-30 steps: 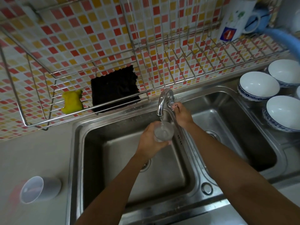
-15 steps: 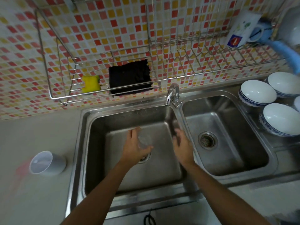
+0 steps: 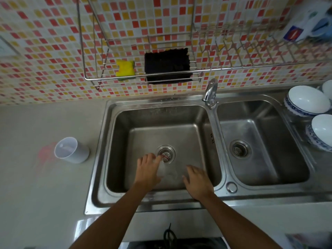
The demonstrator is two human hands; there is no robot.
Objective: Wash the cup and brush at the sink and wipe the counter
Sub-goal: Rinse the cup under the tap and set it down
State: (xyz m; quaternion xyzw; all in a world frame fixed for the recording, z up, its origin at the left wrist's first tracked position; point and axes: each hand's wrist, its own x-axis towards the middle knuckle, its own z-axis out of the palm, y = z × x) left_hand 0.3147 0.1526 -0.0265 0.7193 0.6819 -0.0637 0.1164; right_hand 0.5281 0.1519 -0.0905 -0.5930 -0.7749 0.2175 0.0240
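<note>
A clear plastic cup (image 3: pixel 168 172), blurred, is low in the left sink basin (image 3: pixel 179 119), just in front of the drain (image 3: pixel 165 154). My left hand (image 3: pixel 148 170) is wrapped around its left side. My right hand (image 3: pixel 197 182) hovers just right of the cup with fingers spread and nothing in it. A second, white cup (image 3: pixel 71 150) lies on its side on the counter (image 3: pixel 45 194) left of the sink, next to a pink smear (image 3: pixel 44 155). No water runs from the faucet (image 3: pixel 210 92). I see no brush.
A wall rack (image 3: pixel 143 80) holds a yellow sponge (image 3: pixel 125 68) and a black cloth (image 3: pixel 168 68). The right basin (image 3: pixel 260 123) has nothing in it. White bowls (image 3: pixel 307 101) stand on the right drainboard. A mug (image 3: pixel 305 24) sits on the upper right rack.
My right hand left the tap and both hands dropped from under the spout to the basin floor with the clear cup. The view has pulled back and shifted left.
</note>
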